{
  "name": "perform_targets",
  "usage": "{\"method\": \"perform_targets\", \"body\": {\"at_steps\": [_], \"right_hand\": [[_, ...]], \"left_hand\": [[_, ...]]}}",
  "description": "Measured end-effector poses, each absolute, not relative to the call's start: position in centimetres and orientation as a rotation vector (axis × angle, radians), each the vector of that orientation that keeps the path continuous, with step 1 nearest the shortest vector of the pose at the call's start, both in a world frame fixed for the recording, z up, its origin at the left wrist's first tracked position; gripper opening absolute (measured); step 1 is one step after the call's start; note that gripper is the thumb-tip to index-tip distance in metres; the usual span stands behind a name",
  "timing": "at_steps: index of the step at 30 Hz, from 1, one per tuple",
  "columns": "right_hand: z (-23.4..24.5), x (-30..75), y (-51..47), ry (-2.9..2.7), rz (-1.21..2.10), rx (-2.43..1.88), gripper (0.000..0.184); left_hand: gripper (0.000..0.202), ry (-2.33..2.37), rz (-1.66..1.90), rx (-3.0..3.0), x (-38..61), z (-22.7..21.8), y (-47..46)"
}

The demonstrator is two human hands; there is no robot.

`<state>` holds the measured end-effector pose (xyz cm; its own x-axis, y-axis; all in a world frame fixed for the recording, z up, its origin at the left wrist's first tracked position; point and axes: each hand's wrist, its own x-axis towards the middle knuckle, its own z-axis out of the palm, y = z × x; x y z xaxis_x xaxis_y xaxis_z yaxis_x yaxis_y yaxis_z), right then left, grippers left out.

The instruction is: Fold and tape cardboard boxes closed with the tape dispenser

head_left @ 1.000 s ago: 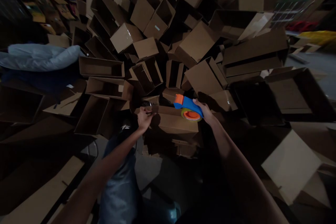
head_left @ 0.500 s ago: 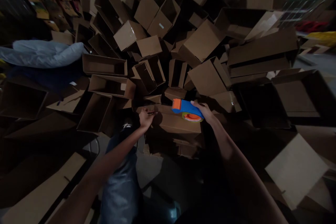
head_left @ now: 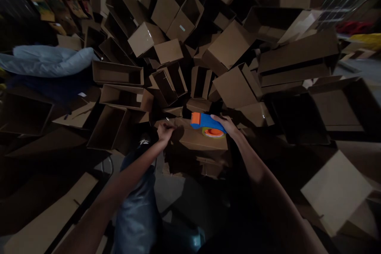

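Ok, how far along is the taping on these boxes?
Nothing clearly looks finished: no taped seam shows. In hand: the right hand holds a blue tape gun over a cardboard box, whose edge the left hand pinches. Left: the heap of open cardboard boxes around it.

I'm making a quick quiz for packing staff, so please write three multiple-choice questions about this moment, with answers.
1. Which hand holds the tape dispenser?
A. left hand
B. right hand
C. neither

2. What colour is its handle?
A. blue
B. yellow
C. red

3. Where is the tape roll?
A. held in the left hand
B. mounted on the dispenser
C. lying loose on a box

Answers:
1. B, the fingers wrap over the dispenser's handle.
2. A, the grip shows bright blue with an orange end.
3. B, the roll sits on the dispenser, just below the handle.
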<state>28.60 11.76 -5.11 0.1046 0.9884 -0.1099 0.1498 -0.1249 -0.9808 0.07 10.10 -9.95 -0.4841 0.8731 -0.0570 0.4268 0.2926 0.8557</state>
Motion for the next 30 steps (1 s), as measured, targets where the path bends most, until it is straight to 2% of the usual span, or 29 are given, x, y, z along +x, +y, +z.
{"method": "perform_targets", "body": {"at_steps": [8, 13, 17, 23, 30], "right_hand": [[-5.0, 28.9, 12.0, -1.178, 1.126, -1.485, 0.052], [-6.1, 29.8, 12.2, -1.232, 1.097, -1.456, 0.051], [-7.1, 30.2, 12.7, -1.242, 1.085, -1.454, 0.049], [-7.2, 30.1, 12.7, -1.255, 1.067, -1.443, 0.049], [-6.9, 29.9, 12.1, -1.255, 1.065, -1.455, 0.05]], "left_hand": [[0.048, 1.847, 1.224, 1.286, -0.3, -10.0, 10.1], [0.049, 1.832, 0.964, 1.354, -5.3, -8.6, 11.3], [0.049, 1.702, 0.57, 1.34, -11.2, -6.7, 11.5], [0.066, 1.71, 0.55, 1.299, -14.6, -5.5, 12.0], [0.062, 1.679, 0.371, 1.454, -14.0, -6.8, 13.7]]}}
